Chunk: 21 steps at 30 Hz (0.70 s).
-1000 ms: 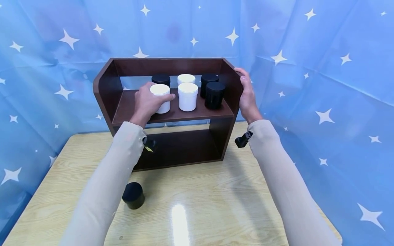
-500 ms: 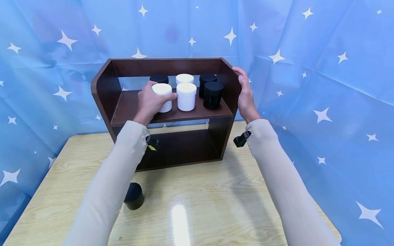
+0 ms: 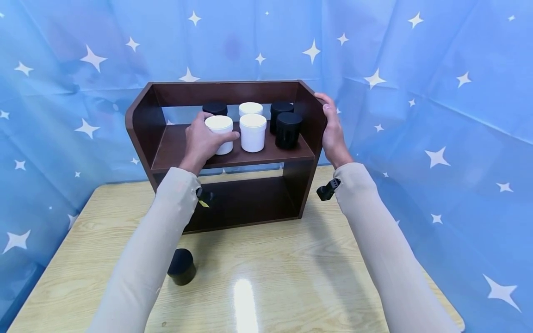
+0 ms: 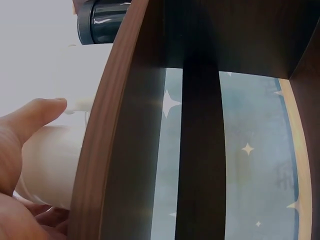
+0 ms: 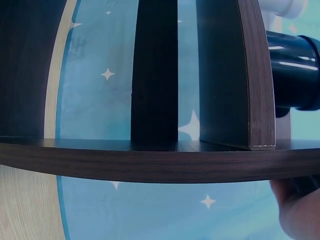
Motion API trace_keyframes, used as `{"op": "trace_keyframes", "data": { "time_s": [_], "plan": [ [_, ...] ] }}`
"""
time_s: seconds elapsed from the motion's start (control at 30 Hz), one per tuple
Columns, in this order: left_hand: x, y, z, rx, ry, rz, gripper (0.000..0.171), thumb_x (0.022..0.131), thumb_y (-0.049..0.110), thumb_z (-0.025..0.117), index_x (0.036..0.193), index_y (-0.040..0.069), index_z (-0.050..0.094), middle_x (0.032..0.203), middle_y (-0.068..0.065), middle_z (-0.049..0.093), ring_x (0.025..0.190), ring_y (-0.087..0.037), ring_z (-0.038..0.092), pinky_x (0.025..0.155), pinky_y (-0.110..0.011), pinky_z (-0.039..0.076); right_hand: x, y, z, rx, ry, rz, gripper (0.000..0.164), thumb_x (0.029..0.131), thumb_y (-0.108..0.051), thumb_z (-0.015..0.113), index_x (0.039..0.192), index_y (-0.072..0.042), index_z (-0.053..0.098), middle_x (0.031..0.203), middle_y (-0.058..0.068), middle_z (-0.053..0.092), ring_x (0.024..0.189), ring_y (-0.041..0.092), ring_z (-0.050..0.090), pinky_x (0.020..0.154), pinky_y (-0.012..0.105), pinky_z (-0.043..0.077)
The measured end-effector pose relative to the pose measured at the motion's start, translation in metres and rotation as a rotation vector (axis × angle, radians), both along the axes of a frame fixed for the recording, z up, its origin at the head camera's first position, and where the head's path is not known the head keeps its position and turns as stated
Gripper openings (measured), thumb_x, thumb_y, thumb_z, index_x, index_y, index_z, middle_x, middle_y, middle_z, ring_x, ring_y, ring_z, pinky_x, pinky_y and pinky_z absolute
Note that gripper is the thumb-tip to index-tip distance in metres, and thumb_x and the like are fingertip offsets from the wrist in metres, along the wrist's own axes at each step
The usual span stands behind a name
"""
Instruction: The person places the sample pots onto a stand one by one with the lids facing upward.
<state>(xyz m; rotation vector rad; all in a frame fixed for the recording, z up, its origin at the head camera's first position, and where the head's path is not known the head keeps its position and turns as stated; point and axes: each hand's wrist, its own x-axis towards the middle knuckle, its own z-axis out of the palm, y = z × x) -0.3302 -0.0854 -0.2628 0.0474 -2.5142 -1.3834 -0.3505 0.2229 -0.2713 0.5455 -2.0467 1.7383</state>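
My left hand [image 3: 201,138] grips a white lidded jar [image 3: 220,124] at the front of the upper board of a dark brown shelf [image 3: 166,152]. In the left wrist view, thumb and fingers wrap around that white jar [image 4: 52,155]. Close on its right stands a second white jar [image 3: 252,134], with a third white jar [image 3: 251,108] behind. A black jar [image 3: 214,108] is behind the gripped one. Two more black jars, one in front [image 3: 288,132] and one behind [image 3: 280,111], stand at the right end. My right hand [image 3: 334,132] holds the shelf's right side panel.
A black jar [image 3: 182,267] stands on the wooden table [image 3: 283,277], in front of the shelf and beside my left sleeve. The shelf's lower board [image 3: 245,199] lies below the jars. A blue star-patterned curtain [image 3: 416,115] hangs behind and to the right.
My left hand and the white jar have shifted slightly right, closer to the neighbouring white jar. The right hand stays on the side panel. The head view has moved a little.
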Motion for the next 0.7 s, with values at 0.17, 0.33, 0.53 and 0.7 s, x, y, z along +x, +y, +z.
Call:
{"op": "trace_keyframes", "data": {
  "time_s": [0.17, 0.33, 0.53, 0.7],
  "plan": [
    [0.006, -0.006, 0.0, -0.049, 0.036, -0.001, 0.089, 0.074, 0.042, 0.085, 0.144, 0.011, 0.04, 0.143, -0.014, 0.053, 0.129, -0.03, 0.051, 0.106, -0.049, 0.048, 0.0, 0.0, 0.0, 0.007, 0.001, -0.002, 0.049, 0.108, -0.039, 0.019, 0.152, -0.026, 0.037, 0.154, 0.003, 0.039, 0.135, 0.022, 0.04, 0.114, 0.048, 0.037],
    [0.012, -0.012, 0.0, -0.078, 0.072, 0.0, 0.088, 0.074, 0.04, 0.086, 0.142, 0.009, 0.04, 0.141, -0.016, 0.054, 0.128, -0.032, 0.052, 0.106, -0.052, 0.047, -0.003, -0.001, -0.001, 0.002, 0.008, 0.007, 0.049, 0.108, -0.037, 0.018, 0.153, -0.024, 0.036, 0.154, 0.004, 0.039, 0.135, 0.023, 0.041, 0.113, 0.048, 0.038],
    [0.021, -0.017, 0.002, -0.13, 0.082, -0.004, 0.092, 0.073, 0.042, 0.087, 0.145, 0.009, 0.038, 0.146, -0.015, 0.049, 0.131, -0.032, 0.048, 0.109, -0.053, 0.043, -0.005, -0.001, -0.003, -0.011, 0.007, 0.027, 0.051, 0.108, -0.033, 0.016, 0.154, -0.02, 0.033, 0.156, 0.008, 0.036, 0.137, 0.029, 0.039, 0.113, 0.05, 0.036],
    [0.037, -0.027, 0.003, -0.151, 0.134, 0.026, 0.093, 0.075, 0.045, 0.085, 0.147, 0.011, 0.038, 0.153, -0.013, 0.045, 0.139, -0.031, 0.044, 0.113, -0.053, 0.039, -0.004, 0.0, -0.002, -0.01, 0.009, 0.022, 0.049, 0.109, -0.035, 0.017, 0.153, -0.023, 0.035, 0.154, 0.008, 0.038, 0.136, 0.027, 0.04, 0.114, 0.05, 0.036]
  ]
}}
